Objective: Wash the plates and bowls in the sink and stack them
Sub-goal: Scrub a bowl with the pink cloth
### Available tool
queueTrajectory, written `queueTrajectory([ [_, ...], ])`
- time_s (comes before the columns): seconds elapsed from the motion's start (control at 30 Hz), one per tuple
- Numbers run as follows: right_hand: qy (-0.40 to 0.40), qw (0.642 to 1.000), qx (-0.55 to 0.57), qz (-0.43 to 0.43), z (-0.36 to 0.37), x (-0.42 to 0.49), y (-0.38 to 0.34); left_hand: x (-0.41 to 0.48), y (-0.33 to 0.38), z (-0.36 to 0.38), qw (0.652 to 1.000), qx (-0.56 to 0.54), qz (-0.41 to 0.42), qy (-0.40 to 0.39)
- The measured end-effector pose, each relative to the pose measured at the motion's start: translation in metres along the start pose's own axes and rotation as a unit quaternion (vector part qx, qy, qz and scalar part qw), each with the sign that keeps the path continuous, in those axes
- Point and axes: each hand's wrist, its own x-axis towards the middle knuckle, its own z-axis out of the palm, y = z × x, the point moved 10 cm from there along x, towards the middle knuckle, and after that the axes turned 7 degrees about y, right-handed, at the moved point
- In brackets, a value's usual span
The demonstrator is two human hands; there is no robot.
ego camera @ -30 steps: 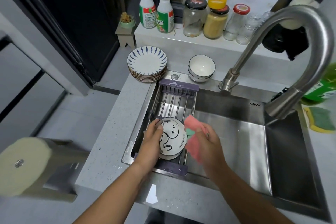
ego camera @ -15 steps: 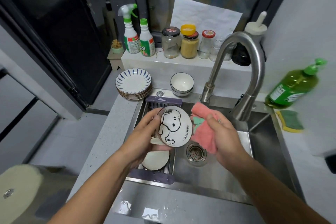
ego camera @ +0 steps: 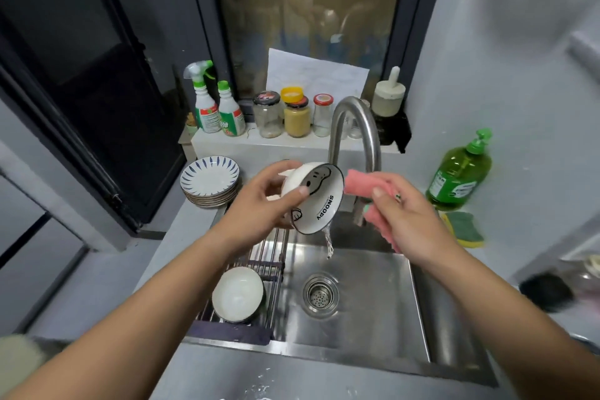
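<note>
While the left hand (ego camera: pixel 259 206) grips the printed bowl (ego camera: pixel 319 201) tipped above the sink (ego camera: pixel 373 299), water spills from its lower rim; I judge it best to hold that tilt until the stream stops. Just right of it, the right hand (ego camera: pixel 410 216) clutches the pink cloth (ego camera: pixel 357 182).

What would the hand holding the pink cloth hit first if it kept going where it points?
Probably the Snoopy bowl in the left hand; the right hand and its pink cloth point toward it. Depth is unclear.
</note>
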Motion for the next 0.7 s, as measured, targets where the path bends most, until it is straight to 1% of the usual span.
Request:
queueTrajectory([
  [0.1, -0.017, 1.0, -0.006, -0.007, -0.01, 0.0, -0.004, -0.001, 0.018, 0.017, 1.0, 0.019, 0.02, -0.004],
  [0.17, -0.016, 1.0, -0.018, -0.008, -0.017, -0.001, -0.003, -0.004, 0.025, 0.026, 0.999, 0.028, 0.027, 0.0],
  [0.37, 0.01, 0.992, -0.116, -0.053, -0.034, -0.004, -0.015, -0.011, 0.039, 0.044, 0.998, 0.042, 0.036, -0.001],
  [0.47, 0.018, 0.976, -0.194, -0.101, -0.034, -0.007, -0.033, -0.014, 0.039, 0.049, 1.0, 0.006, 0.019, -0.014],
  [0.53, 0.003, 0.963, -0.23, -0.141, -0.025, -0.005, -0.047, -0.015, 0.035, 0.05, 0.999, -0.033, -0.008, -0.019],
  [0.57, -0.005, 0.95, -0.254, -0.18, -0.018, -0.005, -0.059, -0.015, 0.035, 0.05, 0.998, -0.052, -0.019, -0.02],
  [0.63, -0.012, 0.899, -0.325, -0.294, 0.002, -0.008, -0.084, -0.015, 0.036, 0.051, 0.996, -0.079, -0.036, -0.02],
  [0.67, -0.034, 0.875, -0.351, -0.333, 0.016, -0.009, -0.089, -0.015, 0.037, 0.05, 0.995, -0.092, -0.04, -0.018],
  [0.7, -0.069, 0.859, -0.37, -0.346, 0.029, -0.01, -0.088, -0.014, 0.038, 0.048, 0.993, -0.106, -0.043, -0.013],
])
